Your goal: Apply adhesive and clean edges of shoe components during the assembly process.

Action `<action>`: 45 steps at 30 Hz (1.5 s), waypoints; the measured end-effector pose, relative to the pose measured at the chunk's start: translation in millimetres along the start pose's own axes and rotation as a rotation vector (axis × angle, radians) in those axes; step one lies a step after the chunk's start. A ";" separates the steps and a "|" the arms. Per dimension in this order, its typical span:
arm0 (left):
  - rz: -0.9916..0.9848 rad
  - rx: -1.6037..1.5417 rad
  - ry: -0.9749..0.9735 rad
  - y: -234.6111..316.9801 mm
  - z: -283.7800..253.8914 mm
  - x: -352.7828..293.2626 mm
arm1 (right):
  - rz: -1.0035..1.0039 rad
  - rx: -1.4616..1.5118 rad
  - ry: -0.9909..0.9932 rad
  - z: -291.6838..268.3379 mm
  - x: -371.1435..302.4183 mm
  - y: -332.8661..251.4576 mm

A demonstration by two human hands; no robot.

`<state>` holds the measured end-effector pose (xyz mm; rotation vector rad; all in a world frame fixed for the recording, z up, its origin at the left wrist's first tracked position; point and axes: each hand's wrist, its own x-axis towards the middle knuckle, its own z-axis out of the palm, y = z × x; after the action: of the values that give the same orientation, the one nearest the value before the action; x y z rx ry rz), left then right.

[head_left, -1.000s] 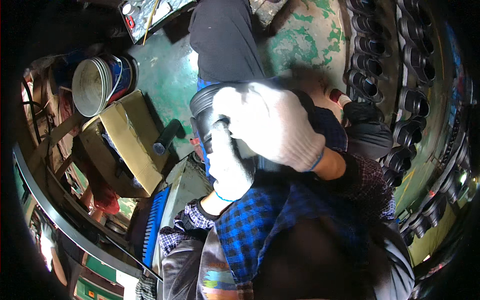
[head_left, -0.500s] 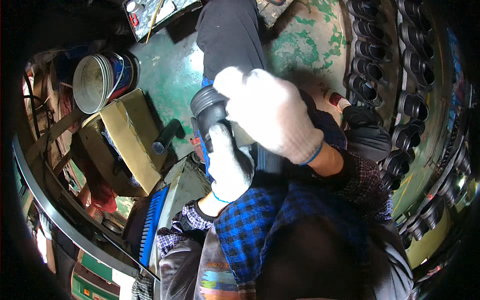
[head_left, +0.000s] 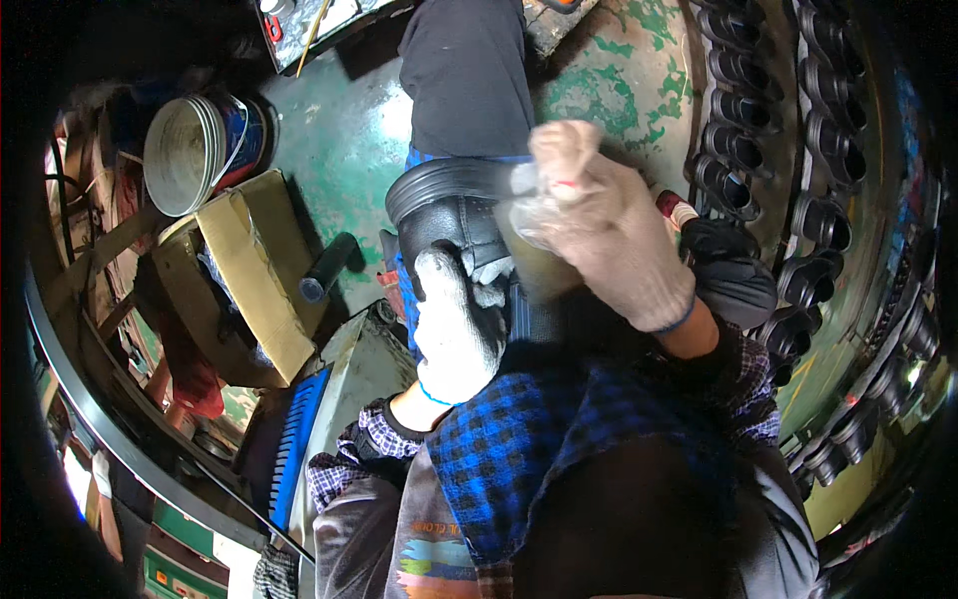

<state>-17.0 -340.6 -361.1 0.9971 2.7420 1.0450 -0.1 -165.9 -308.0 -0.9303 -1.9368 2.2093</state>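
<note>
A black leather shoe (head_left: 429,225) with a thick ridged sole lies across my lap, its sole edge on the far side. My left hand (head_left: 457,329), in a white knitted glove, grips it with the thumb on the upper and fingers showing inside the opening. To the right, my gloved right hand (head_left: 614,225) is closed, at the right end of the sole edge. A pale, blurred thing shows at its fingers; motion smears it and I cannot make it out. A blue checked apron (head_left: 499,429) covers my front.
At the left stand a bucket (head_left: 185,155) and an open carton (head_left: 264,280), with a dark cylinder (head_left: 329,268) on the green floor. A blue slatted piece (head_left: 297,449) sits near my left arm. Rows of black shoes (head_left: 738,110) line the right side.
My right hand has moved right and opened a gap from the left hand, uncovering more of the shoe. The left hand keeps its grip in nearly the same place.
</note>
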 end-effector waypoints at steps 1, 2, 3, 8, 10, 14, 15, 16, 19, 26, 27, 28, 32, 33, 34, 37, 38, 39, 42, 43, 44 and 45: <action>0.023 0.003 -0.018 1.8 -2.4 1.4 | -0.017 0.066 0.050 4.3 3.2 7.8; 0.038 0.008 -0.032 2.8 -4.1 2.8 | -0.047 -0.003 0.055 9.4 8.2 11.1; 0.046 0.005 -0.045 4.2 -5.1 4.1 | -0.109 -0.189 0.069 11.5 11.0 9.5; 0.049 -0.013 -0.120 5.4 -9.5 2.5 | -0.198 -0.456 -0.021 15.1 0.9 8.0; 0.060 -0.045 -0.211 1.9 -13.5 1.5 | -0.182 -0.381 -0.118 16.2 -11.6 7.0; -0.088 -0.235 -0.467 -13.7 -15.7 -5.3 | -0.133 -0.287 -0.247 7.2 -21.5 5.1; -0.251 -0.303 -0.462 -6.9 -11.2 -4.0 | -0.123 -0.265 -0.278 4.2 -21.9 5.0; -0.414 -0.371 -0.454 0.4 -8.3 -0.6 | -0.369 -0.326 -0.194 -2.6 -13.2 10.8; -0.336 -0.306 -0.339 8.7 -14.3 7.0 | -0.025 0.472 -0.076 3.1 1.4 3.7; 0.099 -0.036 -0.231 5.6 -25.0 9.8 | -0.028 -0.369 -0.138 17.6 -7.7 3.4; -0.079 -0.222 -0.300 2.4 -21.7 8.5 | -0.026 -0.370 -0.178 14.6 -12.9 2.8; -0.272 -0.394 -0.337 -1.5 -19.7 6.8 | -0.021 -0.367 -0.221 13.5 -17.0 0.1; -0.458 -0.383 -0.250 12.7 -16.4 17.8 | -0.214 -0.344 -0.198 -2.9 -2.3 -0.9; -0.413 -0.353 -0.253 18.3 -16.9 24.0 | -0.255 -0.338 -0.124 2.3 7.0 5.4; -0.405 -0.330 -0.258 24.9 -20.8 26.8 | -0.296 -0.332 -0.050 7.7 15.3 11.3; 0.032 -0.110 -0.253 4.1 -22.3 3.7 | -0.111 -0.396 -0.068 15.8 7.1 -0.9; -0.064 -0.248 -0.316 3.3 -25.5 3.0 | -0.009 -0.323 -0.142 16.0 -5.6 -0.6; -0.166 -0.386 -0.353 1.6 -25.1 5.6 | 0.094 -0.249 -0.215 15.6 -14.7 -1.7; -0.408 -0.564 -0.293 3.6 -18.4 12.2 | 0.009 -0.260 -0.286 3.1 -18.3 -2.1; -0.161 -0.285 -0.251 6.8 -22.3 16.1 | -0.044 -0.196 -0.306 -1.8 -18.6 -0.8; 0.087 -0.005 -0.214 8.8 -25.2 18.3 | -0.326 -0.220 -0.226 -6.3 -9.8 4.9; 0.020 -0.033 -0.182 11.1 -21.4 19.2 | -0.274 -0.222 -0.203 -8.7 -5.6 5.1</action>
<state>-31.5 -335.5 -334.4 1.0609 2.5663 0.9477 10.3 -161.6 -310.7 -0.4350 -2.2761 2.0314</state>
